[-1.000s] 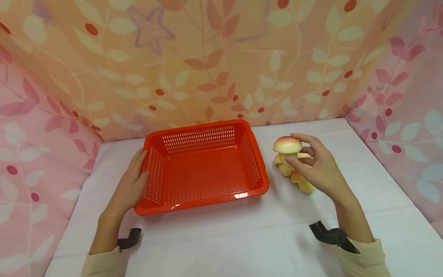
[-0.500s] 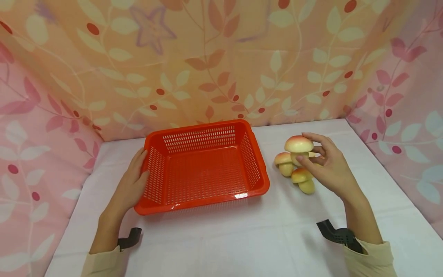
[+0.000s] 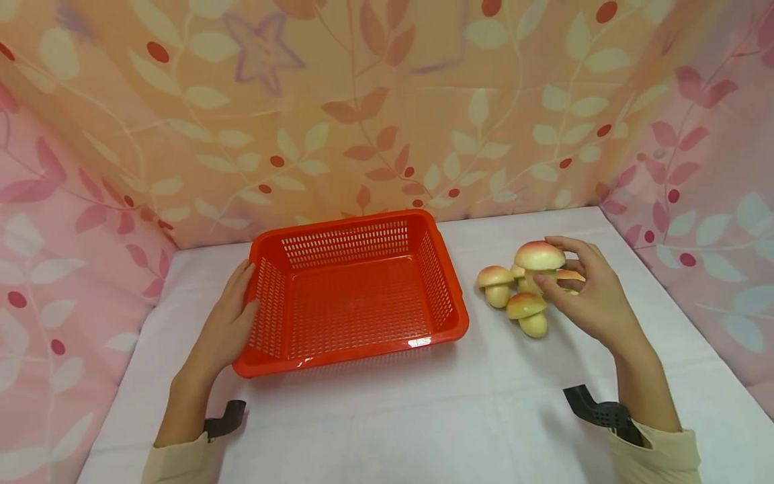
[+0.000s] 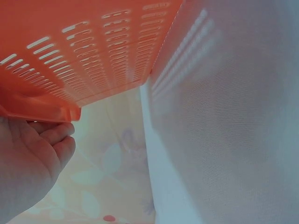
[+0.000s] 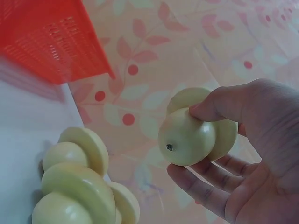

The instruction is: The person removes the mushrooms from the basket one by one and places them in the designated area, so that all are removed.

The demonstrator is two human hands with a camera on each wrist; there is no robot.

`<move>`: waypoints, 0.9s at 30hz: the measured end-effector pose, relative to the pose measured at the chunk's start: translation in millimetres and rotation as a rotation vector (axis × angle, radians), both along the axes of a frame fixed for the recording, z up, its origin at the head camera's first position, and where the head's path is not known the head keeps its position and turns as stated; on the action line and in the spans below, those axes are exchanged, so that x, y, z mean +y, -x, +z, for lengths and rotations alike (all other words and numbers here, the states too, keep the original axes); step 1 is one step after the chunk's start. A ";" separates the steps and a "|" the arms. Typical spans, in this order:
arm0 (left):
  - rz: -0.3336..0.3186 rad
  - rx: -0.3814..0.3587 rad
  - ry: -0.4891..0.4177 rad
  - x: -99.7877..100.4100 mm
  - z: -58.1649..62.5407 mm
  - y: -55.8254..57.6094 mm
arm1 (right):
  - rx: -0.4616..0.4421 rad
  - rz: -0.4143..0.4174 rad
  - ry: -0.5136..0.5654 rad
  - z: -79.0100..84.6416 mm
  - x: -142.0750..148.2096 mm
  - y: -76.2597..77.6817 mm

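Note:
My right hand [image 3: 595, 296] holds a toy mushroom [image 3: 539, 257] by its stem, thumb on the near side and fingers behind; its cap is cream with a reddish top. In the right wrist view the rounded stem end of this mushroom [image 5: 187, 137] faces the camera, off the table. Below and left of it, several similar mushrooms [image 3: 526, 306] lie clustered on the table, one partly hidden behind the hand. My left hand [image 3: 224, 326] grips the left rim of a red plastic basket [image 3: 351, 354], thumb over the rim and fingers [image 4: 58, 133] under its lip.
A white cloth [image 3: 375, 430] covers the table. Patterned fabric [image 3: 387, 107] hangs behind and at both sides. The basket, with slotted walls and nothing in it, stands left of the mushrooms. Black wrist devices [image 3: 598, 411] sit on both forearms.
My right hand has moved to the right with the held mushroom, away from the basket, uncovering more of the clustered mushrooms. The left hand and the basket stay in place.

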State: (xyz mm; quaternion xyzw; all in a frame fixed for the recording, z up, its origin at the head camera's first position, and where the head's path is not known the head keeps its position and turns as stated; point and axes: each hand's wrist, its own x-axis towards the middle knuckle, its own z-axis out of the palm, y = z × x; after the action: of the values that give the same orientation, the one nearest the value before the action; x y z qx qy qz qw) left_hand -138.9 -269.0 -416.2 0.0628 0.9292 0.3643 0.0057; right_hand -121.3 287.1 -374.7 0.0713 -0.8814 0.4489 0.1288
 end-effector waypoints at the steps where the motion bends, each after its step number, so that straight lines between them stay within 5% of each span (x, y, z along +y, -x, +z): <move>1: -0.002 0.003 -0.002 -0.3 -0.2 -0.3 | -0.001 -0.004 0.000 -1.0 0.4 -0.6; 27: -0.006 0.032 -0.012 -1.3 1.1 0.2 | -0.066 -0.082 -0.157 -22.3 36.7 -14.1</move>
State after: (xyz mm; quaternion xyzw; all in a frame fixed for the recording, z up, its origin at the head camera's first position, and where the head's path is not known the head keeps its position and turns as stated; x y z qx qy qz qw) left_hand -139.1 -270.3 -415.1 0.0713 0.9268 0.3686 -0.0086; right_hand -107.2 323.8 -397.1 0.0302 -0.9198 0.3748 0.1122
